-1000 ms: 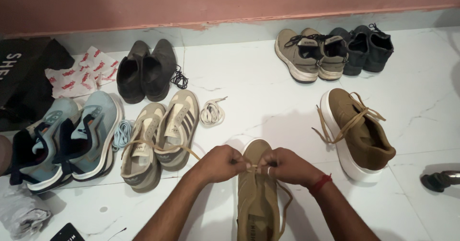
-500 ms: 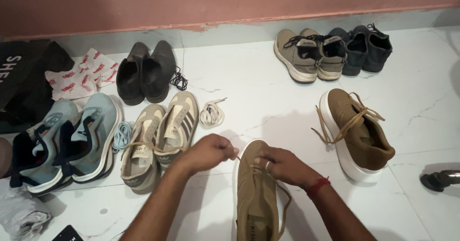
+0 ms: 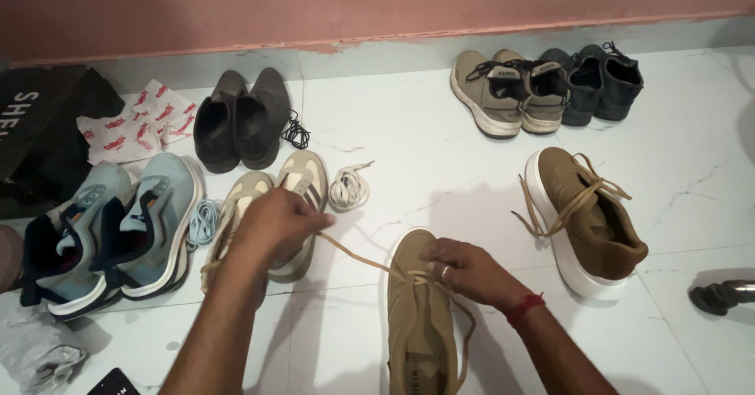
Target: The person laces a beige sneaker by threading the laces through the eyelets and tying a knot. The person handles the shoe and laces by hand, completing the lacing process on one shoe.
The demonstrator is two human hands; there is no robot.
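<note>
A tan suede shoe (image 3: pixel 417 324) with a white sole lies toe-away in front of me. My right hand (image 3: pixel 464 268) rests on its upper and pins the tan lace (image 3: pixel 358 255) near the eyelets. My left hand (image 3: pixel 277 222) grips the lace's free end, which stretches taut from the shoe out to the left, above a beige striped pair (image 3: pixel 303 187). The matching tan shoe (image 3: pixel 586 218) lies at the right with its lace loosely threaded.
On the white tiled floor: a light blue pair (image 3: pixel 118 230), a dark grey pair (image 3: pixel 240 116), a grey-tan pair (image 3: pixel 507 88), a black pair (image 3: pixel 602 77), coiled white laces (image 3: pixel 348 187), blue laces (image 3: pixel 202 220), printed paper (image 3: pixel 134 124), a black bag (image 3: pixel 39 128).
My left hand has pulled the lace out to the left, away from the shoe's eyelets. My right hand stayed on the shoe's upper.
</note>
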